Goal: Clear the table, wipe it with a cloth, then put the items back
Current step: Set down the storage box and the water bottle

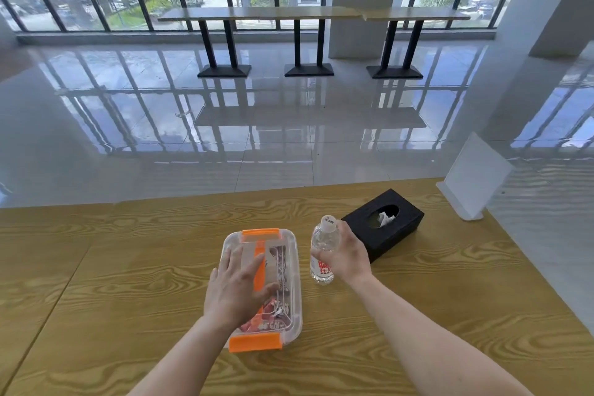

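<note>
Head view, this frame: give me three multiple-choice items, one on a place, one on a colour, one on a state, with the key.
1. Where does the black tissue box sit relative to the water bottle?
A. to its left
B. beyond it and to the right
C. on top of it

2. What colour are the latches on the clear container?
A. blue
B. green
C. orange

3. What is the right hand doing?
A. gripping the bottle
B. hanging open in the air
C. pulling out a tissue

Key:
1 B, the box lies farther off and rightward of the bottle.
2 C, the clips at both ends are orange.
3 A, its fingers curl round the bottle, while the left hand rests flat on the container.
</note>
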The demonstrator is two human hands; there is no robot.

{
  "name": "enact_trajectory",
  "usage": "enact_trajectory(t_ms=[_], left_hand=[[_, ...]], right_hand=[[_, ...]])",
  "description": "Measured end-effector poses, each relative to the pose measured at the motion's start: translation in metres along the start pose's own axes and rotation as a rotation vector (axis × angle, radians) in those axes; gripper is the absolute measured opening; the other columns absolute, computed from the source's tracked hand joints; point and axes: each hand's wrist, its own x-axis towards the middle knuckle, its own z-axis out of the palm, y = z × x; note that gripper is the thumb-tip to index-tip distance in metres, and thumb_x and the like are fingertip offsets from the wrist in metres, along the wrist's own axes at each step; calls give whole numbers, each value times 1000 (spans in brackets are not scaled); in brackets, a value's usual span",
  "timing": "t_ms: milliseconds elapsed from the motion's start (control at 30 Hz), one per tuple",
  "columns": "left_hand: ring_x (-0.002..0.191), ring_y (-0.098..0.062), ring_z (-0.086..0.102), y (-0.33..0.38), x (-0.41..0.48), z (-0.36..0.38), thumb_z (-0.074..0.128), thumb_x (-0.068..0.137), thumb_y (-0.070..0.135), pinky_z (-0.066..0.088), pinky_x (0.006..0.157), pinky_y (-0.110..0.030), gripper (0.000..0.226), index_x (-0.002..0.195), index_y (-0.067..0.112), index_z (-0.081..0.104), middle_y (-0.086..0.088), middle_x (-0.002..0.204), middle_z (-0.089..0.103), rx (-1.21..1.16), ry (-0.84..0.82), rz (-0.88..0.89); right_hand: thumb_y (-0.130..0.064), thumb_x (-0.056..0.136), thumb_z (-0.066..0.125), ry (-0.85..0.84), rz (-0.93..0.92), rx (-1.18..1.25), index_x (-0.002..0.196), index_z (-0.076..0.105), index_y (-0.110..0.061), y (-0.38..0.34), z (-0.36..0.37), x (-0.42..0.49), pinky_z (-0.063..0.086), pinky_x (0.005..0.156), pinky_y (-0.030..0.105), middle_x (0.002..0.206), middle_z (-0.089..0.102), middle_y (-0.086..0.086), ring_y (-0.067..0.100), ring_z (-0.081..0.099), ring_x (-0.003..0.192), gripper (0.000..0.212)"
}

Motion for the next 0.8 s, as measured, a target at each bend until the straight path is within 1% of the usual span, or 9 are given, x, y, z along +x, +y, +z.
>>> enact_trajectory(t_ms=[133, 333, 400, 467, 600, 667, 733, 767, 800], left_hand=[[155, -24, -9, 0, -2, 1, 43, 84, 79, 20, 122, -52, 81, 154, 44, 20, -4, 168, 2, 0, -12, -3], [154, -26, -12, -4, -4, 2, 39, 85, 80, 17, 123, -53, 85, 156, 42, 14, -6, 168, -3, 19, -32, 18], [154, -27, -13, -4, -4, 2, 39, 85, 79, 16, 123, -54, 84, 156, 41, 14, -6, 168, -3, 17, -36, 21], [154, -28, -13, -3, -4, 1, 39, 86, 79, 16, 123, -54, 84, 156, 41, 13, -7, 168, -3, 29, -37, 25], [154, -29, -12, -3, -4, -1, 40, 86, 78, 17, 123, -53, 83, 156, 42, 13, -7, 168, -2, 32, -47, 32], [155, -28, -9, -2, -4, -3, 44, 86, 76, 18, 123, -51, 82, 155, 42, 17, -7, 168, 1, 8, -51, 26], [155, -27, 3, -2, -4, -7, 51, 87, 70, 24, 121, -51, 78, 154, 39, 25, -7, 166, 13, -34, -15, 21], [154, -26, 11, -1, -3, -9, 54, 88, 66, 28, 119, -52, 75, 152, 36, 31, -8, 164, 21, -51, 17, 23], [151, -26, 19, 1, -2, -11, 57, 88, 61, 31, 117, -53, 71, 150, 33, 35, -7, 161, 27, -65, 51, 27]], right_hand=[[-34, 77, 85, 16, -18, -10, 110, 52, -22, 5, -1, -16, 54, 73, 28, 90, 63, -11, 12, 62, 82, 48], [-39, 75, 85, 48, -26, -28, 104, 51, -29, 6, 5, -35, 57, 73, 31, 90, 66, -11, 8, 65, 82, 46], [-40, 76, 85, 44, -29, -38, 105, 50, -31, 5, 7, -40, 55, 70, 26, 88, 66, -12, 7, 64, 80, 47], [-41, 75, 85, 44, -43, -41, 106, 49, -30, 5, 9, -43, 49, 66, 19, 88, 65, -12, 6, 63, 78, 49], [-42, 74, 86, 44, -55, -32, 113, 53, -24, 7, 8, -43, 45, 66, 15, 93, 66, -10, 6, 63, 82, 55], [-43, 70, 88, 18, -53, -23, 123, 52, -22, 7, 7, -42, 49, 73, 16, 103, 66, -9, 9, 64, 91, 67], [-45, 65, 91, -18, -39, -8, 142, 43, -20, 9, 5, -41, 53, 94, 29, 127, 63, -3, 15, 60, 116, 94], [-42, 63, 92, -41, -25, 13, 150, 35, -19, 10, 2, -41, 49, 104, 35, 137, 58, -3, 15, 54, 126, 106], [-37, 63, 93, -65, -14, 36, 154, 29, -19, 13, -1, -42, 45, 110, 36, 142, 54, -3, 13, 50, 132, 113]])
